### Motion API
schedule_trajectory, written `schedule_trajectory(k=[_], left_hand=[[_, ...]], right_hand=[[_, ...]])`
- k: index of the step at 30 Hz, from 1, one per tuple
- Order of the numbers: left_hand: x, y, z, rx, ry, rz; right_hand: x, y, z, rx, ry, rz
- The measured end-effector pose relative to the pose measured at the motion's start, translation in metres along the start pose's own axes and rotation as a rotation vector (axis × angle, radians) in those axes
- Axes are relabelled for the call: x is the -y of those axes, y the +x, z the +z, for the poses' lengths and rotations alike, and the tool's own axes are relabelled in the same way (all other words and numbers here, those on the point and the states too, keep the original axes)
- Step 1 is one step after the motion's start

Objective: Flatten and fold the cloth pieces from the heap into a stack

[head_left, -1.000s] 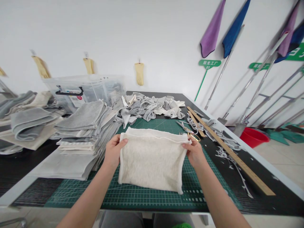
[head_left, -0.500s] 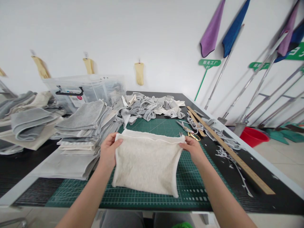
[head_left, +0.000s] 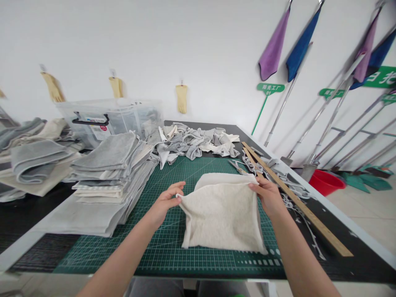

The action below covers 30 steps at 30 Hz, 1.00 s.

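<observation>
A cream cloth bag (head_left: pixel 222 218) hangs over the green cutting mat (head_left: pixel 167 239), its top edge gaping so that the back layer shows behind the front one. My left hand (head_left: pixel 168 200) pinches the left end of the front edge between thumb and fingers. At the top right corner, my right hand (head_left: pixel 267 194) grips the cloth, thumb in front and fingers behind. Just beyond the right corner lie scissors (head_left: pixel 237 167), partly hidden by the cloth.
Folded grey cloths (head_left: pixel 105 159) are stacked at left, before a clear plastic box (head_left: pixel 123 119). Crumpled scraps (head_left: pixel 198 140) lie at the back. A wooden ruler (head_left: pixel 303 202) and cut cords (head_left: pixel 309 235) lie along the right side. A red bucket (head_left: pixel 326 182) stands on the floor.
Both hands and the cloth bag have moved to the right. My left hand has let the back layer go and now holds only the front edge, so the opening gapes.
</observation>
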<state>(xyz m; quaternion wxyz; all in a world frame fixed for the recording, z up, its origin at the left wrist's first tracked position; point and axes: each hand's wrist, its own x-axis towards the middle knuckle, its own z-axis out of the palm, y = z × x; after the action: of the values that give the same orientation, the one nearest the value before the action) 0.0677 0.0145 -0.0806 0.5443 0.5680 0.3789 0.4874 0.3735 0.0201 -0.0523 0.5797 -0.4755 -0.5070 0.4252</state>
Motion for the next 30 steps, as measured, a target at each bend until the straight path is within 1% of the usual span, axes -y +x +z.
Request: schedule_trajectory(k=[3, 5, 8, 12, 16, 20, 23, 25, 26, 27, 28, 30], left_hand=[[0.006, 0.012, 0.006, 0.033, 0.035, -0.042], [0.008, 0.019, 0.008, 0.042, 0.043, -0.053], [0.009, 0.025, 0.013, 0.095, -0.052, -0.1], [0.014, 0.025, 0.023, 0.21, -0.191, -0.194], [0.022, 0.024, 0.031, 0.308, -0.261, -0.269], [0.029, 0.03, 0.038, 0.45, -0.394, -0.339], [0.027, 0.033, 0.048, 0.628, -0.469, -0.395], [0.023, 0.033, 0.057, 0.709, -0.478, -0.371], [0.021, 0.032, 0.06, 0.716, -0.476, -0.352], [0.019, 0.031, 0.062, 0.697, -0.471, -0.336], [0.018, 0.031, 0.063, 0.654, -0.464, -0.327], [0.016, 0.03, 0.059, 0.519, -0.454, -0.33]], right_hand=[[0.006, -0.004, 0.005, 0.051, 0.023, -0.014], [0.012, -0.009, 0.009, 0.09, 0.07, 0.007], [0.026, -0.017, 0.018, 0.132, 0.186, 0.078], [0.044, -0.029, 0.029, 0.133, 0.264, 0.149], [0.052, -0.038, 0.035, 0.163, 0.314, 0.128], [0.052, -0.044, 0.037, 0.227, 0.365, 0.079], [0.051, -0.047, 0.039, 0.335, 0.395, 0.109], [0.052, -0.048, 0.039, 0.382, 0.407, 0.155], [0.053, -0.048, 0.038, 0.388, 0.402, 0.179], [0.053, -0.048, 0.037, 0.383, 0.388, 0.203], [0.053, -0.048, 0.034, 0.368, 0.366, 0.226], [0.05, -0.045, 0.028, 0.319, 0.332, 0.247]])
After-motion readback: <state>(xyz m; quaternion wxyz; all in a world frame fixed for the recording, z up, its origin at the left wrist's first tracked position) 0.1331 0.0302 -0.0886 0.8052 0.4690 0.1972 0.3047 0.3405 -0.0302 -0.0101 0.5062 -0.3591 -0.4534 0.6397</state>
